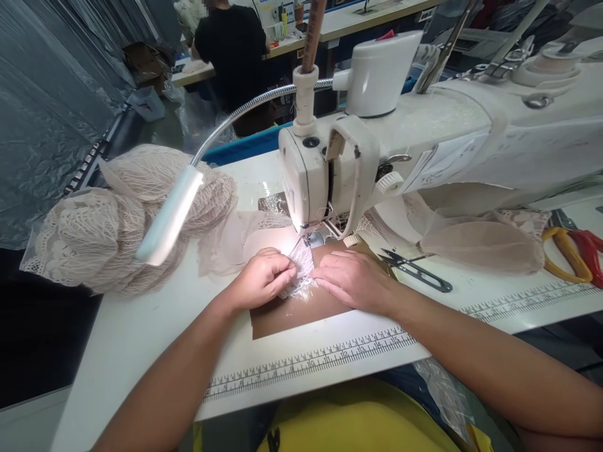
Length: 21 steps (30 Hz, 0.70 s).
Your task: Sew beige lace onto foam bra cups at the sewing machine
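A small piece of pale lace fabric [302,267] lies under the needle area of a white sewing machine [301,182], brightly lit by its lamp. My left hand [265,276] is closed, thumb and forefinger pinching the lace's left side. From the other side, my right hand [351,279] has its fingers together at the lace's right edge; the fingertips are partly hidden. Both hands rest over a brown sheet [282,323] on the white table. The sheer, lace-trimmed fabric [249,235] spreads out behind my left hand.
A lace bundle [113,220] fills the table's left side, below a flexible-neck lamp [172,216]. Thread snips [419,271], sheer cups [480,242] and yellow-handled scissors [563,254] lie right. A printed ruler [311,364] follows the front edge. A person [230,56] works behind.
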{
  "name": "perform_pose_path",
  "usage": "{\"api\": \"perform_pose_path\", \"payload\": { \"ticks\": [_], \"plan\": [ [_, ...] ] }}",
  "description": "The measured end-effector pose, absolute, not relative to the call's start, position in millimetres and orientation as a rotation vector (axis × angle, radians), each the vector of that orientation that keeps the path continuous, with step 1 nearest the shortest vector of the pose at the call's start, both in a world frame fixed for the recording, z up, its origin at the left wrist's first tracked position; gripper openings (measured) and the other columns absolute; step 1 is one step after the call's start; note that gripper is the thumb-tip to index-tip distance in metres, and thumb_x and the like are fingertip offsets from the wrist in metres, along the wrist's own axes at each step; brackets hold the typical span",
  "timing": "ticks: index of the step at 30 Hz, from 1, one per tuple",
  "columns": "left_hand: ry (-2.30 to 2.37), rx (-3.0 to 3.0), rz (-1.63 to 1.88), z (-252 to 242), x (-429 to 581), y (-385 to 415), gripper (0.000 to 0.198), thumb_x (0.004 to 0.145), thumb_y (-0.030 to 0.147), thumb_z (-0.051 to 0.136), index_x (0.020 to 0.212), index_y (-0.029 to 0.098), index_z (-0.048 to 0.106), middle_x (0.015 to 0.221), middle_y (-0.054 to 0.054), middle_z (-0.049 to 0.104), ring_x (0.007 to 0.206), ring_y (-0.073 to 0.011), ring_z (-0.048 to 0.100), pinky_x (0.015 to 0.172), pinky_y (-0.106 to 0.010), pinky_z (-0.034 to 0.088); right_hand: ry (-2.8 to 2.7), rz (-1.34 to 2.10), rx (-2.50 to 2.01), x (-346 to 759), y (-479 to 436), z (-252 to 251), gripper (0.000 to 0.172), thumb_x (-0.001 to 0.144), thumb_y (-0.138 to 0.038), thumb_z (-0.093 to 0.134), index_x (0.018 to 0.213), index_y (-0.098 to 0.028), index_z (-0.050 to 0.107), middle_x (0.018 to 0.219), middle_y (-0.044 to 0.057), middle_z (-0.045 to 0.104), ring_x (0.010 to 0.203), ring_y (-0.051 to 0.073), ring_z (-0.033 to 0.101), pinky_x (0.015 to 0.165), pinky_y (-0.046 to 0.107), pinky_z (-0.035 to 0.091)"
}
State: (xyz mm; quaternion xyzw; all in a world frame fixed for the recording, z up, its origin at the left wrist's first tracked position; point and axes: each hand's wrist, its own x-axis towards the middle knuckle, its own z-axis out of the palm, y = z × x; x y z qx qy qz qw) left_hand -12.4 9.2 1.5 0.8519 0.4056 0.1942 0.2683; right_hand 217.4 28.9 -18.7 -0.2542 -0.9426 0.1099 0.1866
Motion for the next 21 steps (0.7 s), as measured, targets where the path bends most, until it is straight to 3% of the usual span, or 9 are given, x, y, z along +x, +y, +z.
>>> {"api": "perform_pose_path", "payload": {
  "ticks": [7, 13, 21],
  "plan": [
    [0.975, 2.373, 0.430, 4.6, -12.0, 9.0, 0.029, 0.094, 0.028, 0.040, 0.073, 0.018, 0.056, 0.072, -0.002, 0.064, 0.069, -0.0136, 0.054, 0.085, -0.032, 0.040, -2.616, 0.275, -0.777, 211.2, 28.9, -19.5, 0.025, 0.091, -0.021, 0.046, 0.083, -0.017, 0.069, 0.072, 0.003, 0.062, 0.070, 0.015, 0.053, 0.065, 0.027, 0.038],
    [0.974, 2.337, 0.479, 2.1, -15.1, 8.5, 0.020, 0.091, 0.025, 0.046, 0.095, 0.019, 0.064, 0.089, -0.004, 0.070, 0.081, -0.0163, 0.061, 0.090, -0.034, 0.040, -2.619, 0.325, -0.845, 209.6, 29.1, -19.7, 0.024, 0.092, -0.023, 0.047, 0.082, -0.016, 0.068, 0.074, 0.003, 0.063, 0.072, 0.015, 0.055, 0.068, 0.027, 0.039],
    [0.984, 2.355, 0.496, 0.0, -15.0, 7.9, 0.016, 0.088, 0.026, 0.052, 0.094, 0.019, 0.065, 0.086, -0.003, 0.070, 0.080, -0.0165, 0.060, 0.088, -0.033, 0.041, -2.646, 0.336, -0.755, 214.4, 29.2, -17.7, 0.021, 0.090, -0.022, 0.049, 0.089, -0.017, 0.069, 0.075, 0.004, 0.063, 0.072, 0.016, 0.054, 0.067, 0.027, 0.039]
  ]
}}
